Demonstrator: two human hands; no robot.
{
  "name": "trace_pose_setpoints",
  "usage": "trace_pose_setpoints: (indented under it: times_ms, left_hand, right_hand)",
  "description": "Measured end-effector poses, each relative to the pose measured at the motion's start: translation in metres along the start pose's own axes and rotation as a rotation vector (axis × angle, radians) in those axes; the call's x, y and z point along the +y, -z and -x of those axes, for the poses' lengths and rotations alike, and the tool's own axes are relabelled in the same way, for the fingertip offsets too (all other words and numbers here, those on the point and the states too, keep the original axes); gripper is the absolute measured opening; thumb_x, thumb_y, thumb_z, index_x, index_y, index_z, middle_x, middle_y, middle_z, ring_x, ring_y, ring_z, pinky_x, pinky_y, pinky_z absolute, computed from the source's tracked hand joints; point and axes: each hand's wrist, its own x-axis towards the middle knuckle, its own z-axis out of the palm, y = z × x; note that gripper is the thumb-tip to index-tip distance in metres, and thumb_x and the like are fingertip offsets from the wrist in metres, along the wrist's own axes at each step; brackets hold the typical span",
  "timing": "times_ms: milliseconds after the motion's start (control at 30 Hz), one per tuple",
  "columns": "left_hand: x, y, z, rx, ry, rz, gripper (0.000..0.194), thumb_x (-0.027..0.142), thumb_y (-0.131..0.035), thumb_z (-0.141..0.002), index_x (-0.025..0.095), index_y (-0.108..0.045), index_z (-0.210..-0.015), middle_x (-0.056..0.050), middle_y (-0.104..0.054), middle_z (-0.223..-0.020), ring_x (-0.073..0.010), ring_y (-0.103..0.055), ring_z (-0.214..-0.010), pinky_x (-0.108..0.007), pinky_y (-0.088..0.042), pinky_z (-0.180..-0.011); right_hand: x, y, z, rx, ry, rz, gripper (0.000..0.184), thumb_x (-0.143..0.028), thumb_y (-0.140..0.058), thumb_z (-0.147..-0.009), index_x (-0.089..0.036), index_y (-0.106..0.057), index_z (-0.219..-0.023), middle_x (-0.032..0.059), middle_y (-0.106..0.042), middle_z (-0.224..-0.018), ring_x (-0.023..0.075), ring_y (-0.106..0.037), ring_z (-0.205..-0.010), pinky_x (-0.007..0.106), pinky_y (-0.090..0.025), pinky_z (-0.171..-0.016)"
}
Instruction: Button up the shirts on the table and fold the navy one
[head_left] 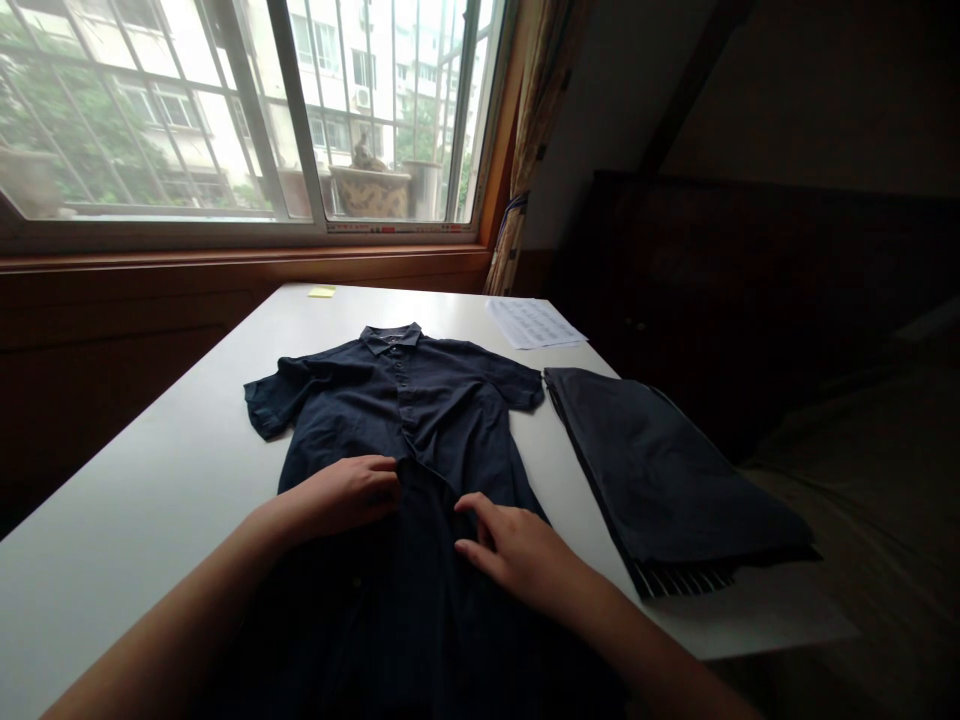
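Observation:
A dark navy short-sleeved shirt [405, 400] lies front up on the white table, its collar toward the window. The upper front is buttoned along the placket, and the lower part runs toward me into shadow. My left hand [360, 490] is closed, fingers curled on the shirt's front edge near the middle. To the right of it, my right hand [514, 550] hovers over or rests on the shirt; its thumb and forefinger are apart with nothing visible between them. Whether its other fingers touch the cloth is hidden.
On the right edge of the white table [172, 440] lies a folded stack of dark clothing [667, 470], with a striped piece underneath. Printed sheets [536, 324] lie at the back right, a yellow sticky note [322, 292] at the back left. A barred window [247, 120] stands behind.

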Motion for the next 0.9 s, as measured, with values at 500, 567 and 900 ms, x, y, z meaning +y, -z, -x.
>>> trace_pose_setpoints:
  times_ms: [500,567,900]
  left_hand:
    - [0.004,-0.011,-0.007,0.244,0.025,-0.004,0.026,0.025,-0.057,-0.095,0.026,-0.062,-0.121,-0.007,-0.059,-0.123,-0.0188,-0.063,-0.103,-0.029,-0.053,-0.087]
    - [0.004,-0.016,-0.011,0.299,0.063,-0.008,0.037,0.026,-0.056,-0.096,0.029,-0.054,-0.133,-0.008,-0.05,-0.141,-0.0216,-0.06,-0.115,-0.033,-0.053,-0.094]
    - [-0.005,-0.035,-0.026,0.211,0.052,0.085,0.025,0.028,-0.051,-0.1,0.024,-0.065,-0.119,-0.006,-0.064,-0.113,-0.0181,-0.062,-0.101,-0.029,-0.053,-0.09]
  right_hand:
    - [0.022,0.018,-0.047,0.004,-0.012,-0.53,0.027,-0.029,-0.069,-0.083,-0.02,-0.065,-0.108,0.0002,-0.068,-0.086,0.016,-0.064,-0.08,0.026,-0.046,-0.073]
    - [0.024,0.021,-0.045,-0.006,-0.031,-0.578,0.029,-0.032,-0.071,-0.082,-0.019,-0.067,-0.107,0.0016,-0.069,-0.09,0.0169,-0.064,-0.084,0.026,-0.047,-0.075]
    - [0.029,0.024,-0.037,-0.058,-0.13,-0.536,0.021,-0.032,-0.068,-0.079,-0.015,-0.076,-0.088,0.0045,-0.074,-0.086,0.0197,-0.066,-0.082,0.027,-0.047,-0.074]
